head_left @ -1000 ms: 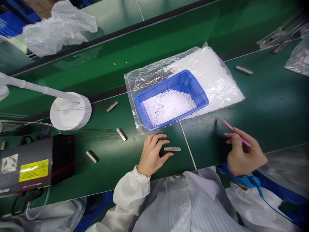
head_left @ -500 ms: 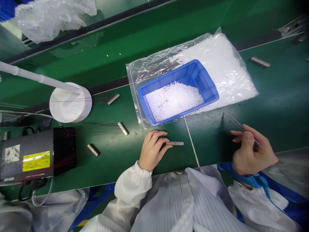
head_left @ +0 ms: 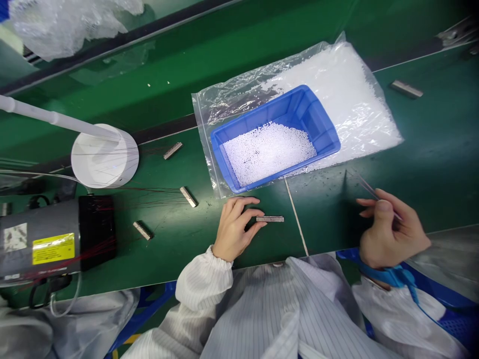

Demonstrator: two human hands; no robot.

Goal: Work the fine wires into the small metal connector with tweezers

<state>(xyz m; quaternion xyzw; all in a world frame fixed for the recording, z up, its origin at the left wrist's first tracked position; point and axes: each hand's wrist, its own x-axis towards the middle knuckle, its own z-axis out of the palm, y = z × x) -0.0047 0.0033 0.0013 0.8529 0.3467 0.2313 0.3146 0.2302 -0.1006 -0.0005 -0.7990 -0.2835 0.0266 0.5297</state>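
Observation:
Between thumb and forefinger, my left hand (head_left: 236, 228) pinches one end of a small metal strip (head_left: 271, 219) with a row of dark teeth along its upper edge. The strip lies level, low over the green bench. My right hand (head_left: 392, 232) is closed on tweezers (head_left: 365, 186), whose thin tips point up and to the left, away from the strip. Beyond my hands stands a blue bin (head_left: 277, 179) partly filled with small white beads (head_left: 269, 152). It rests on a clear zip bag (head_left: 355, 99) of white material.
Several similar strips lie about, one at the far right (head_left: 406, 89) and one with fine dark-red wires (head_left: 188, 197) at left. A white round lamp base (head_left: 105, 159) and a black device with a yellow label (head_left: 54, 248) occupy the left side.
The view has shifted slightly, so the bench items sit a little differently in the picture. Both hands keep the same grips, with hardly any movement.

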